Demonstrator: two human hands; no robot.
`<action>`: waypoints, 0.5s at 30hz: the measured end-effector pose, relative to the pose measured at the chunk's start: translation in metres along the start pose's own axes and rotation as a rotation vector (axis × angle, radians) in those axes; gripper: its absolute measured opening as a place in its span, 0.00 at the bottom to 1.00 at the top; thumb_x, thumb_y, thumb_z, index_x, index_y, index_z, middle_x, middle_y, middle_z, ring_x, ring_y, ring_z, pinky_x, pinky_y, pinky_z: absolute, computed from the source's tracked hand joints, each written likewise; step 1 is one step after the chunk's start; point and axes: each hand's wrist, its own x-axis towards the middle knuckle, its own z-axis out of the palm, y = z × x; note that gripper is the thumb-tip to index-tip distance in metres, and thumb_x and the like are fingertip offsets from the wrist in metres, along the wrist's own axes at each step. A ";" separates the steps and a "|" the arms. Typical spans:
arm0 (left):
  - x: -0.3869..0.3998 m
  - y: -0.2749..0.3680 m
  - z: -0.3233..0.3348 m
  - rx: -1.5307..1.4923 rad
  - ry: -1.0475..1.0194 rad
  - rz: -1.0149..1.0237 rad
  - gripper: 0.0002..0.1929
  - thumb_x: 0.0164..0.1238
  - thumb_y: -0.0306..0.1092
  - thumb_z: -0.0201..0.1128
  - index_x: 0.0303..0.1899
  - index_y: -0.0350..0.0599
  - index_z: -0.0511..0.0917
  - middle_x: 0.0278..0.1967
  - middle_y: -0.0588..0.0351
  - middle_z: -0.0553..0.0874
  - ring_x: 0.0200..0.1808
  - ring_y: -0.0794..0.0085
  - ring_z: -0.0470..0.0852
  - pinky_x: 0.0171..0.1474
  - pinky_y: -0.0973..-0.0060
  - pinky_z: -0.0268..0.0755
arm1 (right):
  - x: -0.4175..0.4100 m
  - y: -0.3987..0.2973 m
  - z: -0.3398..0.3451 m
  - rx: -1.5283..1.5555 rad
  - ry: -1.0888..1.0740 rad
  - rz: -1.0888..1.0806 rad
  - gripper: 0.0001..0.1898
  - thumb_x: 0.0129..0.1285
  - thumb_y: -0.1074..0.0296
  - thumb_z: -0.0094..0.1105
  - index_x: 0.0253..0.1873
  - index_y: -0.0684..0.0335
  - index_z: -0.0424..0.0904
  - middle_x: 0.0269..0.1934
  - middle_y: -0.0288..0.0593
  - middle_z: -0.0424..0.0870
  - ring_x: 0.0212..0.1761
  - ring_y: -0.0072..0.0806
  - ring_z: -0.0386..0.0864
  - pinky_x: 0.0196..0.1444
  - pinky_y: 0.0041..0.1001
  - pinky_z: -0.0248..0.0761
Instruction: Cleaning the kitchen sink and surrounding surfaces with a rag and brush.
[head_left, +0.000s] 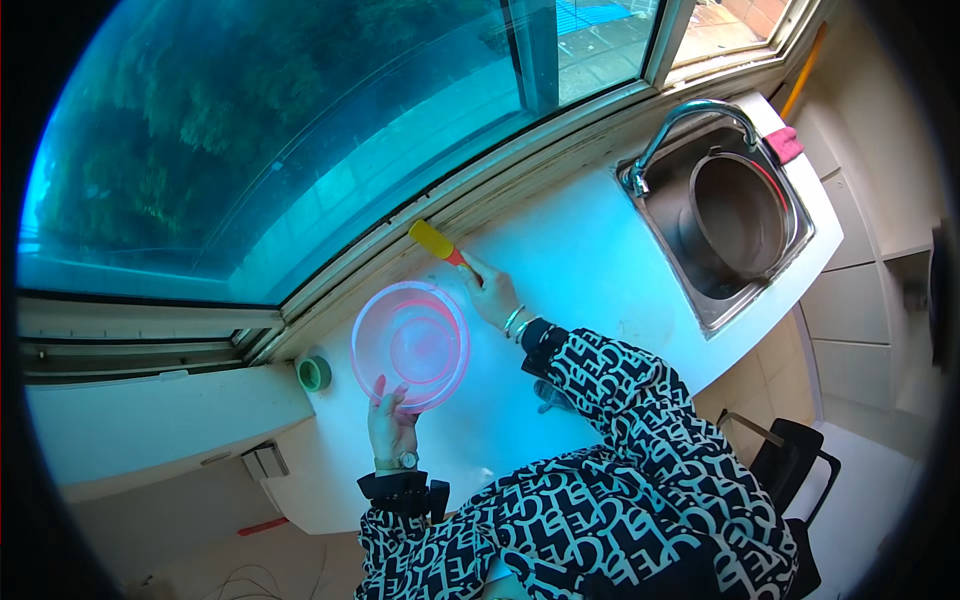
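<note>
My left hand (392, 424) grips the near rim of a translucent pink plastic basin (420, 349). I cannot tell whether the basin rests on the white countertop (570, 262) or hangs just above it. In my right hand (489, 292) is the red handle of a small cleaning tool with a yellow head (432, 238). That head is at the lower track of the window frame (465, 191), beyond the basin; whether it touches the track is unclear. The basin looks to hold little or nothing.
A green round container (313, 373) stands left of the basin. At the right, a large metal pot (739, 214) sits in the steel sink (667, 247) under a curved faucet (675, 112). A pink cloth (784, 145) lies by the sink; a black chair (787, 457) stands at lower right.
</note>
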 end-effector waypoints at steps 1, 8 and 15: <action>0.000 0.000 0.000 -0.004 -0.001 0.000 0.35 0.55 0.19 0.52 0.68 0.43 0.52 0.49 0.45 0.77 0.48 0.59 0.79 0.47 0.54 0.76 | 0.007 -0.001 -0.014 -0.059 -0.050 0.084 0.17 0.66 0.60 0.54 0.55 0.62 0.76 0.30 0.59 0.79 0.31 0.52 0.79 0.30 0.37 0.71; 0.003 -0.009 -0.011 -0.047 -0.002 0.001 0.36 0.55 0.19 0.52 0.68 0.42 0.51 0.50 0.45 0.76 0.48 0.59 0.79 0.47 0.54 0.77 | 0.034 0.012 -0.081 -0.032 0.380 0.192 0.18 0.69 0.62 0.51 0.59 0.63 0.73 0.21 0.48 0.72 0.22 0.24 0.66 0.27 0.32 0.67; 0.001 -0.010 -0.001 -0.008 0.014 -0.010 0.36 0.54 0.19 0.53 0.68 0.42 0.52 0.50 0.44 0.75 0.48 0.58 0.79 0.46 0.55 0.78 | -0.006 0.006 0.011 0.032 0.070 0.039 0.19 0.67 0.61 0.53 0.59 0.63 0.73 0.29 0.52 0.78 0.29 0.37 0.74 0.30 0.31 0.69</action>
